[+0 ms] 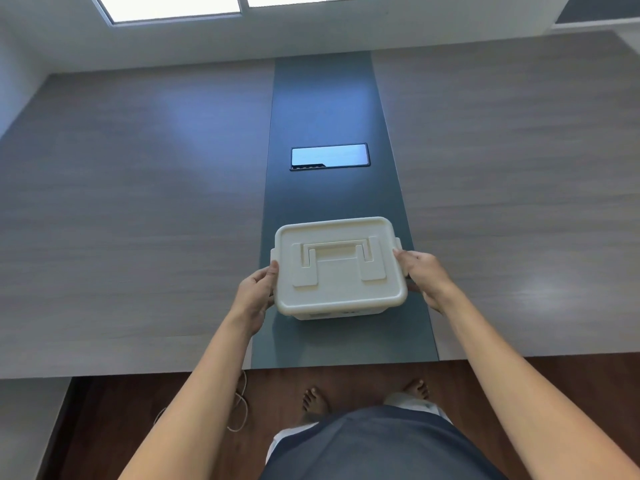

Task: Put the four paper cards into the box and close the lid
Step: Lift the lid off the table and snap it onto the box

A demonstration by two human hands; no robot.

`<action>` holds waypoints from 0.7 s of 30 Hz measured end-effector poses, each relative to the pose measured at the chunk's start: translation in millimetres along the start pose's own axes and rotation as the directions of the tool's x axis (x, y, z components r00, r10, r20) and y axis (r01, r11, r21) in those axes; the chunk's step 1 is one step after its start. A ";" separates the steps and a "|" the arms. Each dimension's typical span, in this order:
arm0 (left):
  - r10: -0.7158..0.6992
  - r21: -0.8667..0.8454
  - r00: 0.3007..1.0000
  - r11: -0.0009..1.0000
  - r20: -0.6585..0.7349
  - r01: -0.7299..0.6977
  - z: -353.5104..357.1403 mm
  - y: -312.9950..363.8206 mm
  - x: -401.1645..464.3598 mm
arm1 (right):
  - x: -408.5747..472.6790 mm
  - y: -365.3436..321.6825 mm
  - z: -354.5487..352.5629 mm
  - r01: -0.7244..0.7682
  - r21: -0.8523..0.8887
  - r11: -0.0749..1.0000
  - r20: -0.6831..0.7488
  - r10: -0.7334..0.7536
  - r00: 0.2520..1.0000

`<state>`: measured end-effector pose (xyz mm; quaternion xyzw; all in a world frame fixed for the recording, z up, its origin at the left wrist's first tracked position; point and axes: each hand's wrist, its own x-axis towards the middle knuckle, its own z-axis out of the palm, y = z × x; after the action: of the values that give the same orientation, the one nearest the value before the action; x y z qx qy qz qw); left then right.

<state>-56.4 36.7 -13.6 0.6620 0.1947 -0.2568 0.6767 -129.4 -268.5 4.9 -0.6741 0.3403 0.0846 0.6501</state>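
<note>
A cream plastic box (341,292) with its lid on stands on the dark centre strip of the table, near the front edge. The lid (337,233) has a flat folded handle on top. My left hand (256,296) grips the box's left side by the latch. On the right side my right hand (424,275) holds it, fingers at the right latch. No paper cards are visible anywhere; the box's inside is hidden by the lid.
The table (138,202) is wood-grain grey with a dark strip (325,109) down the middle and a shiny rectangular panel (329,156) set into it behind the box. A white cable (239,407) lies on the brown floor below the table edge.
</note>
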 end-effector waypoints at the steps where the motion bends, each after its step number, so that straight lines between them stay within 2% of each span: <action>1: 0.003 -0.019 1.000 1.000 -0.012 -0.004 -0.1 0.6 2.6 | 0.7 -1.5 -0.3 -0.010 0.020 1.000 0.005 0.009 1.000; 4: 0.009 -0.074 0.999 0.997 -0.039 -0.012 1.1 0.8 6.3 | 3.4 -4.6 -1.3 -0.063 0.089 0.994 0.001 0.063 0.998; 7: 0.116 -0.054 0.988 0.991 -0.103 -0.122 2.1 1.3 5.4 | 8.4 -3.8 -3.9 -0.018 0.099 0.995 -0.090 0.027 0.996; 10: 0.246 0.049 0.958 0.969 -0.146 -0.242 8.5 5.3 3.0 | 11.3 -4.0 -7.0 0.064 0.020 0.998 -0.154 -0.060 0.986; 16: 0.354 0.299 0.903 0.913 -0.241 -0.278 12.8 -0.2 10.0 | 10.5 -5.9 -1.5 0.138 -0.162 0.977 -0.247 -0.176 0.953; 21: 0.385 0.325 0.902 0.893 -0.196 -0.310 12.8 -1.7 6.1 | 2.2 -6.7 2.5 0.194 -0.237 0.952 -0.271 -0.256 0.928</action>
<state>-53.6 23.4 -18.0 0.8042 0.1186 -0.0686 0.5783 -123.2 -267.4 8.8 -0.7776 0.3438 -0.0588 0.5231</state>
